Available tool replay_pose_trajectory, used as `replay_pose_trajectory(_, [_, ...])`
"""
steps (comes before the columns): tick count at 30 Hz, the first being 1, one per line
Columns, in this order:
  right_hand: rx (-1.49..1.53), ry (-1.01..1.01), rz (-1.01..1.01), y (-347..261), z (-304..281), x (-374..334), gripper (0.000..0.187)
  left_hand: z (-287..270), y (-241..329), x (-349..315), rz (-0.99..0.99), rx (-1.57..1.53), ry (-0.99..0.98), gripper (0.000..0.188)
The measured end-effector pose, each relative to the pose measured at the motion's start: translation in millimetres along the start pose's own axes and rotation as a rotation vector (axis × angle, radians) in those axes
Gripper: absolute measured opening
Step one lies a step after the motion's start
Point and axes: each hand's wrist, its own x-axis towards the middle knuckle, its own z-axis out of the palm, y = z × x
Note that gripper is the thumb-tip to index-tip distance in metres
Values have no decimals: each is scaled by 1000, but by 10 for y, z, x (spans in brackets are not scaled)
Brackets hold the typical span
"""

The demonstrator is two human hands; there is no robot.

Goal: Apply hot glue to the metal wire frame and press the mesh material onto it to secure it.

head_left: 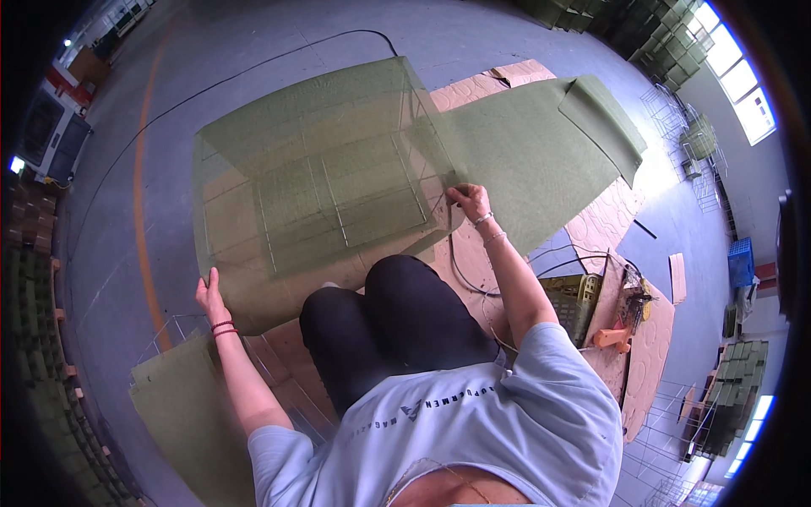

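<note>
A sheer green fabric sheet [338,182] is spread in front of my knees over a thin metal wire frame [328,194], whose rods show through it. At the sheet's near left edge, my left hand [211,297] grips the border with its fingers pointing away from me. My right hand [471,201] pinches the sheet's edge at the near right corner, next to the frame. Beyond that hand lies a second green fabric sheet [524,152], folded over at its far right end. What my right fingertips hold besides the fabric cannot be made out.
Patterned cardboard [598,224] lies beneath the work. To my right are a yellow-green plastic basket [568,297], an orange-handled tool [613,338] and a black cable [460,269]. More green fabric [182,397] rests at my left. Stacked green boxes [737,393] line the right side.
</note>
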Motion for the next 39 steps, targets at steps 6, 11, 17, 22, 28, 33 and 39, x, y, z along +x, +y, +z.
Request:
replay_pose_trajectory(6, [62, 2, 55, -333, -80, -206, 22, 1, 124, -58, -51, -46, -4, 35])
replay_pose_trajectory(11, [37, 0, 24, -226, -112, -147, 21, 2, 71, -10, -46, -26, 10, 34])
replay_pose_trajectory(17, [28, -13, -5, -81, -30, -76, 24, -16, -24, -7, -60, -64, 29, 34])
replay_pose_trajectory(22, [3, -11, -23, 97, 25, 30, 23, 10, -130, 52, 162, 346, 8, 33])
replay_pose_trajectory(28, [-66, -31, -30, 239, 73, 144, 20, 88, -333, 127, 290, 463, 65, 42])
replay_pose_trajectory(33, [-106, -36, -36, 121, 110, 185, 24, -8, -523, 260, 242, 542, 90, 43])
replay_pose_trajectory(39, [-138, -14, -53, 143, 69, 162, 26, 254, -472, 214, 350, 414, 115, 46])
